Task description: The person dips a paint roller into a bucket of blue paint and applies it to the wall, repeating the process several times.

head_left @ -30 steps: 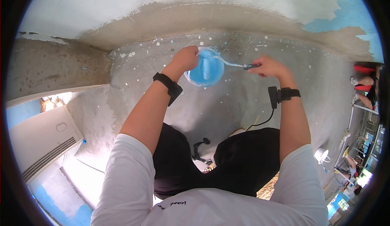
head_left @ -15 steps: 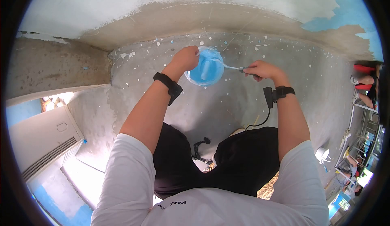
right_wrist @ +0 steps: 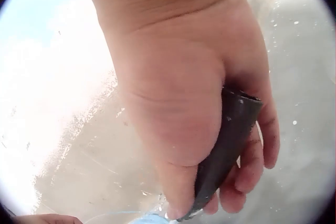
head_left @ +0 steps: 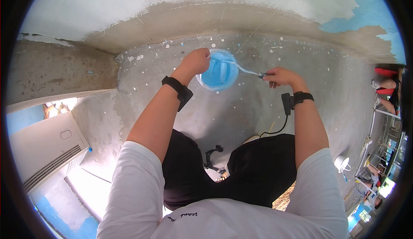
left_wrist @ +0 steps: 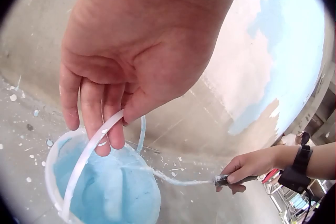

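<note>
A white bucket [left_wrist: 50, 174] of light blue paint stands on the floor. The left hand [head_left: 197, 61] pinches its white handle [left_wrist: 84, 155] between thumb and fingers, above the rim. Inside the bucket lies a roller head [head_left: 223, 72] coated in blue. From it a paint-covered rod [left_wrist: 181, 182] runs over the rim to a black grip [right_wrist: 223, 145], which the right hand [head_left: 282, 77] holds with thumb and fingers, to the right of the bucket. The roller's underside is hidden in the paint.
Paint spots dot the grey floor [head_left: 249, 105]. Beyond the bucket rises a part-painted wall [head_left: 258, 19]. A white appliance [head_left: 51, 144] is at the left. A white container [head_left: 341, 163] stands at the right, with people and metal frames farther off.
The right hand first moved left and down, then slightly back right, and the roller shifted in the paint with it. The left hand has stayed nearly still on the handle.
</note>
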A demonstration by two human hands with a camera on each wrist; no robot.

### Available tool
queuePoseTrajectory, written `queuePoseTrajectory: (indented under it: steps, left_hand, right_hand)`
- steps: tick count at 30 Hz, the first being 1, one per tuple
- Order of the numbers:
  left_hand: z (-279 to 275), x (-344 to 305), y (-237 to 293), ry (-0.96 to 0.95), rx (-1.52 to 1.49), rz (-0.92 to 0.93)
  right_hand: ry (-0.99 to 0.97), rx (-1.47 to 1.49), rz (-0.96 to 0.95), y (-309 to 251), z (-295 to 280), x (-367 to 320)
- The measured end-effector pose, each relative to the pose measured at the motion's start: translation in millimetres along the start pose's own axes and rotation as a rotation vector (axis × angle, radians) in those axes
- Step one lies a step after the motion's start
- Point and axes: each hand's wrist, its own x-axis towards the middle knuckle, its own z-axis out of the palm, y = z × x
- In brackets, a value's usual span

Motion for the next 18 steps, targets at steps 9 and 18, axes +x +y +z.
queuePoseTrajectory:
  steps: [9,18]
  left_hand:
    - [0.3,-1.1,-0.9,0.022,0.020,0.003]
    - [0.5,1.4,-1.8,0.017,0.019,0.003]
  right_hand:
    - [0.015,-0.195,0.145,3.5,0.9,12.2]
    - [0.109,-0.079,0.049,6.5,3.3,7.4]
